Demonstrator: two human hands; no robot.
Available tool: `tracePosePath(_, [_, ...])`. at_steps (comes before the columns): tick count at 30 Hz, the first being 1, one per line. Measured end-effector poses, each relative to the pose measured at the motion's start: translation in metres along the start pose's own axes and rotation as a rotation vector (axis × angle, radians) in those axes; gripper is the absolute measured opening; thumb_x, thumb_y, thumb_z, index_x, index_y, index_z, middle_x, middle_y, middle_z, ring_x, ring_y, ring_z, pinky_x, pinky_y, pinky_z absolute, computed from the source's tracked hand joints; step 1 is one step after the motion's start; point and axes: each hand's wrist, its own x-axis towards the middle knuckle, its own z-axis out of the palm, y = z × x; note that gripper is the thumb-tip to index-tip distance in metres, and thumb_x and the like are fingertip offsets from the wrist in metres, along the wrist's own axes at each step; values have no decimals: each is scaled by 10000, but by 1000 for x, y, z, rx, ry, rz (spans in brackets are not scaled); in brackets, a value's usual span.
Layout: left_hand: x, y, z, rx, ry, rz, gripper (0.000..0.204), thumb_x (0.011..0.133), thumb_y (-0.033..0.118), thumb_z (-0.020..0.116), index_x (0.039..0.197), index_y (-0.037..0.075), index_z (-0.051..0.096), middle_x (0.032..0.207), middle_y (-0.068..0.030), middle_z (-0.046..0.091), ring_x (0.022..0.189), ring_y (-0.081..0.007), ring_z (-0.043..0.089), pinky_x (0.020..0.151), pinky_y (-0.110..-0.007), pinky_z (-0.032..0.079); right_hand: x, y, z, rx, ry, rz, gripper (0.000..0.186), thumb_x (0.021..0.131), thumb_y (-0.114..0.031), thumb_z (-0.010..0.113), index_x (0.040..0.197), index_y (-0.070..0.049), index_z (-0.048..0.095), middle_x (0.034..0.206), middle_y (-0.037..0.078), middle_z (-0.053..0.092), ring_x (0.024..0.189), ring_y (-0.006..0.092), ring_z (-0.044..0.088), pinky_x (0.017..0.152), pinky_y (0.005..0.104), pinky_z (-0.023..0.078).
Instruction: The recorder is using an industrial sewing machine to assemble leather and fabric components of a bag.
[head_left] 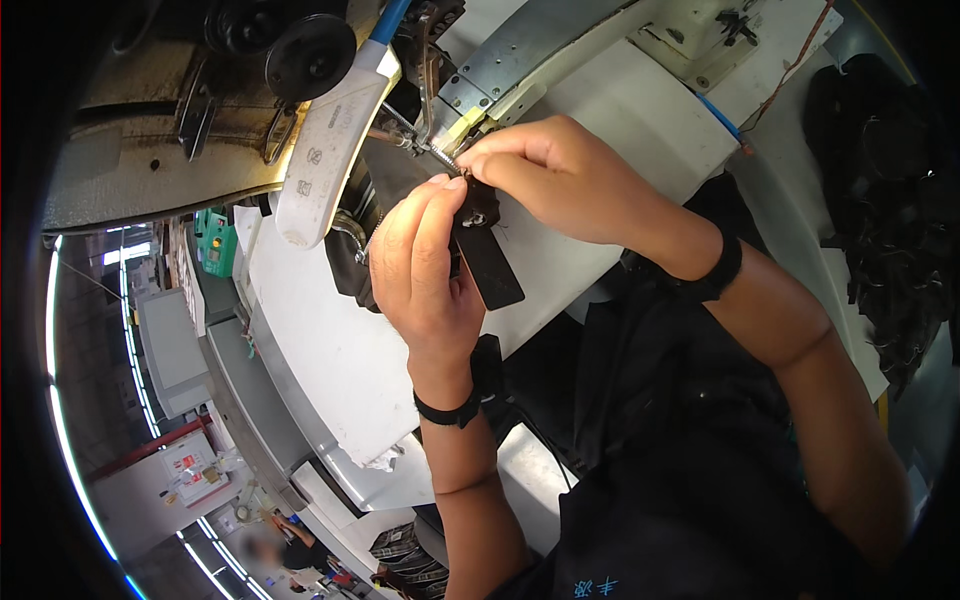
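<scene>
Both my hands meet at the needle area of a sewing machine (150, 170). My left hand (425, 260) is closed on a black fabric piece (487, 265), fingertips together beside the metal foot parts (428, 142). The piece has a flat, straight-edged tab hanging toward me and a bunched part above it. My right hand (560, 180) comes in from the right, its thumb and forefinger pinched at the upper end of the same piece. The pinched edge itself is hidden by the fingertips. More dark fabric (348, 265) lies left of my left hand.
A white lamp (325, 160) hangs close left of my hands. The white tabletop (310, 340) curves around the machine. Dark fabric pieces (890, 220) are heaped at the right. A green box (215, 242) stands at the left; another person (300, 550) is far off, lower left.
</scene>
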Motion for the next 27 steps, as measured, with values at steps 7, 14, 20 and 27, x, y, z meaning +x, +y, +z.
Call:
tracePosePath(7, [1, 6, 2, -46, 85, -61, 375, 791, -49, 726, 1164, -12, 707, 1128, -149, 745, 1066, -314, 723, 951, -402, 541, -5, 33, -7, -450, 169, -528, 173, 970, -161, 677, 1090, -52, 736, 1034, 69, 720, 1030, 273, 646, 1022, 397, 426])
tracePosePath(14, [5, 10, -14, -56, 4, -121, 454, 801, -126, 774, 1229, -21, 665, 1191, -181, 724, 1108, -300, 696, 1006, -394, 528, -7, 17, -5, -605, 206, -567, 106, 965, -190, 671, 972, -101, 729, 895, 6, 695, 954, 208, 629, 862, 384, 416])
tracePosePath(20, [8, 7, -15, -195, -36, -141, 433, 854, -105, 759, 1253, -20, 615, 1223, -198, 702, 1165, -320, 681, 1039, -418, 520, -6, 14, 4, -782, 409, -743, 102, 857, -160, 751, 954, -128, 748, 839, -53, 675, 961, 159, 611, 844, 341, 402])
tracePosePath(27, [10, 5, -17, -220, -64, -154, 428, 858, -105, 758, 1255, -20, 621, 1226, -199, 704, 1153, -311, 689, 1022, -401, 537, -4, 16, 6, -803, 459, -771, 144, 825, -133, 773, 967, -128, 744, 847, -59, 687, 971, 158, 615, 859, 340, 397])
